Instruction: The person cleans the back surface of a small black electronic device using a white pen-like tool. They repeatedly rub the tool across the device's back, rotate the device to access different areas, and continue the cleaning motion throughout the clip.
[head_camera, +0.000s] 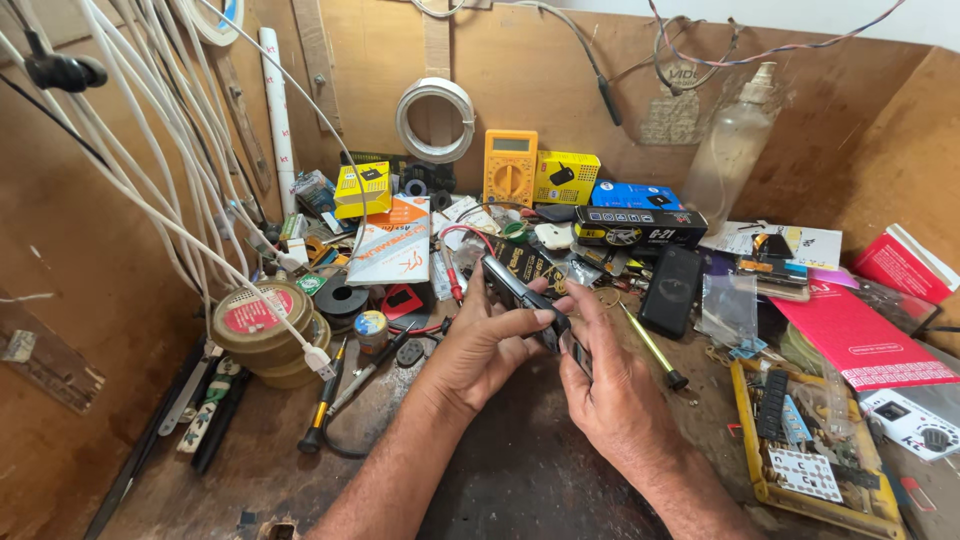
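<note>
Two hands are busy over the middle of our wooden workbench (250, 470), and both are closed on the same thing. Our left hand (480, 350) wraps around a small dark phone (520, 292), with the thumb laid along its side and the fingers curled under it. The phone is tilted, its far end pointing up and to the left, and it is held above the bench, not lying on it. Our right hand (612, 390) meets it at the near end, where the fingertips pinch the lower edge of the phone; what exactly is between these fingertips we cannot tell, it is too small.

Just to the right of our right hand lies a screwdriver (652, 348) with a yellow-green shaft, flat on the bench. Beyond it rests a black smartphone (670, 290), face up, and near this one a small clear plastic bag (728, 308). On the left side, well apart from our hands, stand some round tins (262, 330) stacked together, and a white cable (200, 240) hangs over them. At the back wall we see a yellow multimeter (510, 168) standing upright, and beside it a yellow box (566, 178). To the right lies a red booklet (860, 340), and near the bench edge a yellow tray (810, 445) with small parts.
</note>
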